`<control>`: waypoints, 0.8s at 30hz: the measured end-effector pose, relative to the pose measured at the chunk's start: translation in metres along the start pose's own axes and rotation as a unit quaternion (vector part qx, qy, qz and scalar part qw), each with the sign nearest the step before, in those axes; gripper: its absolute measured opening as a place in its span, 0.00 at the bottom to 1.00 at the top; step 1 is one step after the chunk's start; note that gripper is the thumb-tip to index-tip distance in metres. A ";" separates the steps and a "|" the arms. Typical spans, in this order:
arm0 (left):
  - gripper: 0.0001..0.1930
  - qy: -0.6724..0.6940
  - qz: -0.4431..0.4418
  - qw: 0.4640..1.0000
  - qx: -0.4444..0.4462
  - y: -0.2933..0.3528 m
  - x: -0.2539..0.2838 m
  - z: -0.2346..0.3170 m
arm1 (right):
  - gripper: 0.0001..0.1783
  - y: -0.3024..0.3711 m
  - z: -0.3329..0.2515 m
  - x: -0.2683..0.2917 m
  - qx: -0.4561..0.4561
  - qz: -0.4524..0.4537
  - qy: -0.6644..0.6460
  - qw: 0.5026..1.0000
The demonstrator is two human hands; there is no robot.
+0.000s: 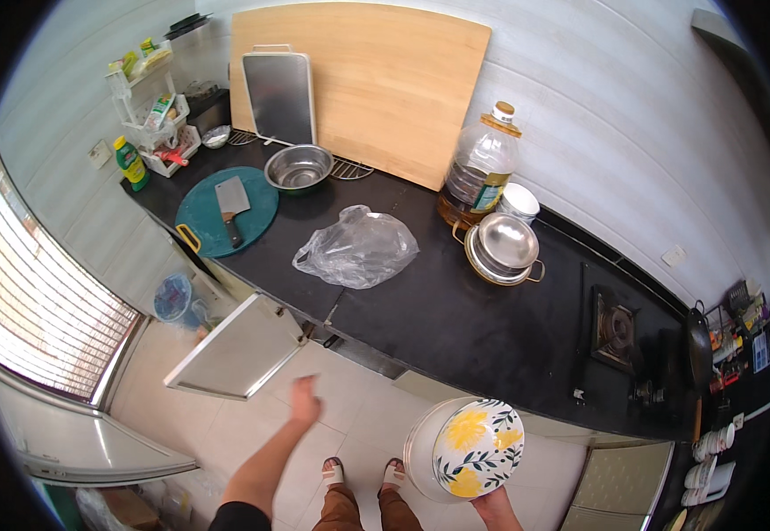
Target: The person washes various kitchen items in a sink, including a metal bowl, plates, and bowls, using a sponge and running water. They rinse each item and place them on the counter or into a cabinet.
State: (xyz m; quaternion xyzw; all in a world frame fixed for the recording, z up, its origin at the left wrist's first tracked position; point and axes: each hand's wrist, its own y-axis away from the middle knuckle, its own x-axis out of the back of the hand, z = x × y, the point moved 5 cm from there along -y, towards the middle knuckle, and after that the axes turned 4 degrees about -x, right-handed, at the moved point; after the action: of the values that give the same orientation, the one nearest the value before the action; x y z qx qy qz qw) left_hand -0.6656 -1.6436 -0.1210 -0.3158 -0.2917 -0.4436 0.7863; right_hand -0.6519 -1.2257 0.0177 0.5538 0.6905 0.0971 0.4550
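Note:
My right hand (495,508) grips the near edge of a white plate (480,450) with yellow flowers and dark leaves. Under and left of it, a pale, see-through round dish (420,449) is carried along with the plate. Both are over the floor, in front of the counter. My left hand (307,401) hangs in the air with its fingers curled in, nothing visible in them. Nearest to it is a white cabinet door (236,350) that stands open below the counter. Most of the right fingers are hidden beneath the dishes.
On the black counter (456,327) lie a crumpled clear plastic bag (360,248) and a green round cutting board (192,208) with a cleaver (232,200). A steel bowl (300,166), stacked metal pots (507,246), an oil jug (482,168) and a gas burner (615,327) stand farther along.

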 end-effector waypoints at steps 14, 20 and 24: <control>0.29 0.237 -0.227 0.939 -0.101 -0.024 -0.119 0.140 | 0.24 0.049 0.006 0.031 0.130 0.120 -0.057 0.983; 0.31 0.285 -0.447 0.829 -0.176 0.115 -0.090 0.151 | 0.23 0.058 0.040 0.055 0.125 0.114 -0.076 0.983; 0.33 0.224 -0.607 0.742 -0.178 0.241 -0.148 0.156 | 0.23 0.063 0.051 0.058 0.094 0.106 -0.098 0.985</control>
State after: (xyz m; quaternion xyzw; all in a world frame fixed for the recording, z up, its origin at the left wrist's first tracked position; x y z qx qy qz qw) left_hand -0.5459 -1.3515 -0.1894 -0.0980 -0.1531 -0.9286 0.3234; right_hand -0.5700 -1.1715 -0.0012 0.6710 0.5860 0.0243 0.4536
